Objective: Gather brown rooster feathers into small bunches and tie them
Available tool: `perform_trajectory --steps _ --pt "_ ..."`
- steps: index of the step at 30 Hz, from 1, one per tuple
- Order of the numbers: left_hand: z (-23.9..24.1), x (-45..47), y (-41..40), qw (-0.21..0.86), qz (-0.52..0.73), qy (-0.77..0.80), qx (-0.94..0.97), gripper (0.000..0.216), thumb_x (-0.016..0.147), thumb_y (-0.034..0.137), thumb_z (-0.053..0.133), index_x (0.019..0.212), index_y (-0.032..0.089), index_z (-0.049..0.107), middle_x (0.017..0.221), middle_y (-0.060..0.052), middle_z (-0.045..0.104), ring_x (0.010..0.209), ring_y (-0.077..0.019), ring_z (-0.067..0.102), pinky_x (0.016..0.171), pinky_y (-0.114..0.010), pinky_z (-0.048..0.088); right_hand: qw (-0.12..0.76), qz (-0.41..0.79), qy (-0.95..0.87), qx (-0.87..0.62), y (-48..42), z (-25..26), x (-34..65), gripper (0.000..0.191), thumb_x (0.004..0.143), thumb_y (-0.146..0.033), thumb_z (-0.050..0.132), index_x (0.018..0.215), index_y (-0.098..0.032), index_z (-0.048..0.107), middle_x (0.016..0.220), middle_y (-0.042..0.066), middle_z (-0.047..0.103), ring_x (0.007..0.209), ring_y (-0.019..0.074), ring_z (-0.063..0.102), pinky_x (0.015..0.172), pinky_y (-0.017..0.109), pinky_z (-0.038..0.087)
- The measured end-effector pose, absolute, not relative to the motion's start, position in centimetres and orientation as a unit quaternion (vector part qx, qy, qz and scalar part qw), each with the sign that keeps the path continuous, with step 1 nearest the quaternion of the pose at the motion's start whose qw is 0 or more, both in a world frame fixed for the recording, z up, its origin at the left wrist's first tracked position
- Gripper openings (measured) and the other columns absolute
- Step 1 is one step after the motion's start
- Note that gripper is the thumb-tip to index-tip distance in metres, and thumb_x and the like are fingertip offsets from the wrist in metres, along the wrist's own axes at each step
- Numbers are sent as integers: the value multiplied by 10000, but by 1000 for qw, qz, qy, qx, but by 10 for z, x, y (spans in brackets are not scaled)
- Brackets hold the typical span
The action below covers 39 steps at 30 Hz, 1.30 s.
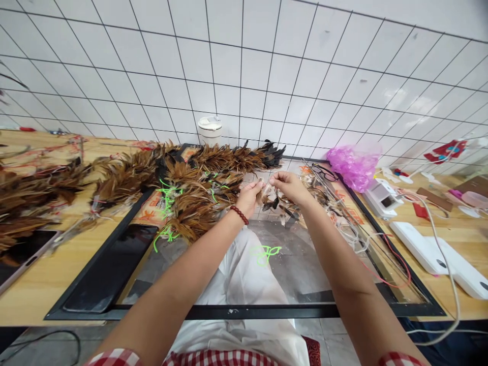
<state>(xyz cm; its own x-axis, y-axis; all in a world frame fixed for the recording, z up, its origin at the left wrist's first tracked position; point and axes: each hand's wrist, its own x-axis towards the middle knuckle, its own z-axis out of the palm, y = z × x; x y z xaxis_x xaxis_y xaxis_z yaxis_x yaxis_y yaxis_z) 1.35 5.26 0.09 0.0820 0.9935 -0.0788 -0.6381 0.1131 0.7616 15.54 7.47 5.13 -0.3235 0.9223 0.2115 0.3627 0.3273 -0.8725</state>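
My left hand [249,197], with a beaded bracelet at the wrist, pinches a small feather [262,197] by its pale fluffy part. Just to the right, the fingers of my right hand [290,186] are closed at the pale fluff; what lies between their tips is too small to make out. Loose dark feathers [284,209] lie below my hands on the glass. Bundles of brown feathers [194,216], some tied with bright green bands [168,203], spread left of my left hand. A small heap of green bands [267,253] rests on the glass nearer to me.
A black-framed glass panel [267,311] lies on the wooden table [82,264]. A dark phone [114,267] sits on its left side. Along the back stand a white lidded container [209,129] and a purple plastic bag [354,162]. White power strips [438,256] and cables lie right.
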Motion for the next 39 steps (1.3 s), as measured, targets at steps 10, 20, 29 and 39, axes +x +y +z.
perform_trajectory --steps 10,20,29,39 --pt "-2 16 51 674 571 322 342 129 779 200 685 715 102 631 563 -26 607 534 -105 580 582 -230 453 366 211 -778 -464 74 45 152 131 786 -286 563 769 -174 631 734 22 643 700 152 559 680 275 412" --pt "3 13 48 693 565 256 368 280 755 271 733 602 140 540 522 13 491 560 -112 553 591 -242 444 386 497 -673 -389 70 48 151 360 706 -446 679 944 -176 672 717 20 675 631 158 593 623 309 490" --pt "6 16 50 614 578 295 449 250 727 342 750 652 125 651 647 -30 622 630 -100 561 637 -222 440 439 392 -691 -420 71 49 146 267 707 -443 680 703 -182 622 576 -18 588 525 123 540 545 259 445" --pt "1 11 61 505 718 395 271 263 781 393 685 710 155 596 699 3 621 567 -69 547 545 -191 412 88 209 -837 -498 69 42 153 70 699 -232 686 745 -188 716 695 3 687 631 125 553 599 228 364"
